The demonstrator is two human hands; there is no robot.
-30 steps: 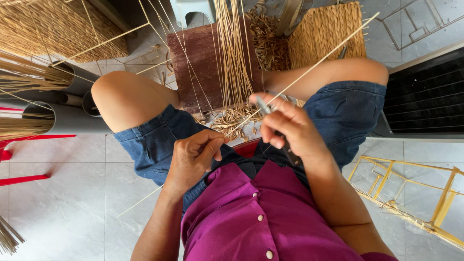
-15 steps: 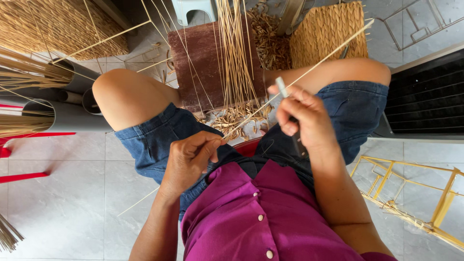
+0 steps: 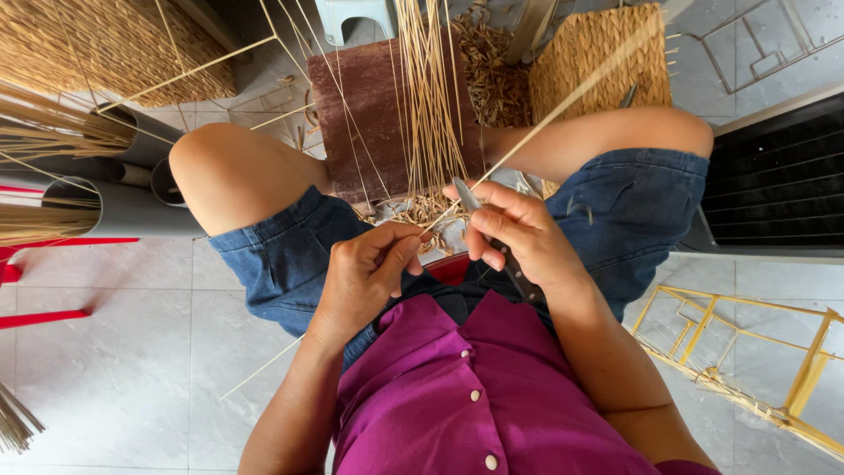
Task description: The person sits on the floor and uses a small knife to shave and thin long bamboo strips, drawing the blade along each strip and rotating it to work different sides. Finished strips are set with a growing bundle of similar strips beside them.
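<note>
The person sat with bare knees apart over a pale tiled floor (image 3: 132, 378), both hands working just above the lap. The left hand (image 3: 365, 273) had its fingers (image 3: 400, 251) pinched on the near end of a long thin reed strip (image 3: 563, 105), which ran from that pinch up and to the right, across the right knee and over a woven mat (image 3: 607, 62). The right hand (image 3: 519, 233) was clenched around a knife (image 3: 505, 251), its dark handle running back under the palm and the short blade pointing up and to the left, touching the strip just beside the left fingertips (whether the edge had bitten in could not be told).

Between the knees stood a dark reddish wooden block (image 3: 369, 114), and a bundle of straight pale reeds (image 3: 429, 97) hung down across it. Shavings (image 3: 422, 211) lay heaped at the foot of the block, near the hands. To the left, grey pipes (image 3: 123, 211) held more reed bundles; to the right stood a yellow wire frame (image 3: 747, 352), well apart from the work.
</note>
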